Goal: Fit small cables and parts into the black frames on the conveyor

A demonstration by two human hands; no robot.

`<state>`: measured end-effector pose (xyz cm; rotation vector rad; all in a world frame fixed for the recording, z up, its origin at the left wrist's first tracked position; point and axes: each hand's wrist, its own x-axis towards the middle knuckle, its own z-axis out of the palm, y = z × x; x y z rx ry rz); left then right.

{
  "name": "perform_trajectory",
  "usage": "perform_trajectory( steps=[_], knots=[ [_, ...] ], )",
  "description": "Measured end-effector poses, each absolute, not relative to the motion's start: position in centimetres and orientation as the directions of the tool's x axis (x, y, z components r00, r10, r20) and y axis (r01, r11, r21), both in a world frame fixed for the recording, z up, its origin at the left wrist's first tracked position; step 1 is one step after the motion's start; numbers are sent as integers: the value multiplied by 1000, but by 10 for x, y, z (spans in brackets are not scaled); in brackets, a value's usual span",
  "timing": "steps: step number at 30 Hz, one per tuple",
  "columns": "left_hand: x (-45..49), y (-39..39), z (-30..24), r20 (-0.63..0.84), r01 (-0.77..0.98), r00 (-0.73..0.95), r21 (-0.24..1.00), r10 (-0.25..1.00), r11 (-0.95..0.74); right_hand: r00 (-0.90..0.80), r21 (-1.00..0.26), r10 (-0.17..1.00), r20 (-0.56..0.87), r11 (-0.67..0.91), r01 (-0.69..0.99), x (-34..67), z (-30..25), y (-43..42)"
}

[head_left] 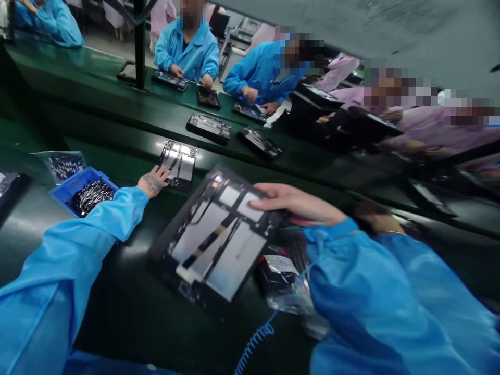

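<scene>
My right hand (302,203) grips an opened tablet (219,237) by its upper right corner, thumb on top, and holds it tilted above the dark green bench. Batteries, ribbon cables and a black frame show inside; the tablet is slightly blurred. My left hand (153,181) is stretched out to the far side, fingers apart, its fingertips at the left edge of a second opened tablet (178,165) lying flat. Left of that arm, a blue bin (64,195) holds many small dark parts with silvery ends. A clear bag (64,165) of similar parts lies behind it.
Plastic-wrapped packs (281,276) and a coiled blue cord (255,338) lie below my right arm. Another person's sleeve (425,276) is close at right. More opened tablets (209,127) rest along the line, with co-workers seated opposite. A grey overhead panel (371,31) hangs above.
</scene>
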<state>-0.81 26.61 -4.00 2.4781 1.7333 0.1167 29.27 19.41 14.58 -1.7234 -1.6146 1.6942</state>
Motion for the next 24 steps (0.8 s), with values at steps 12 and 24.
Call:
perform_trajectory(
  steps=[12,24],
  knots=[
    [-156,28,52,112,880,-24,475,993,-32,-583,-665,511,-632,29,746,206,18,216],
    [-184,-49,-42,147,900,-204,416,968,127,-413,-563,911,11,347,750,230,32,137]
  ],
)
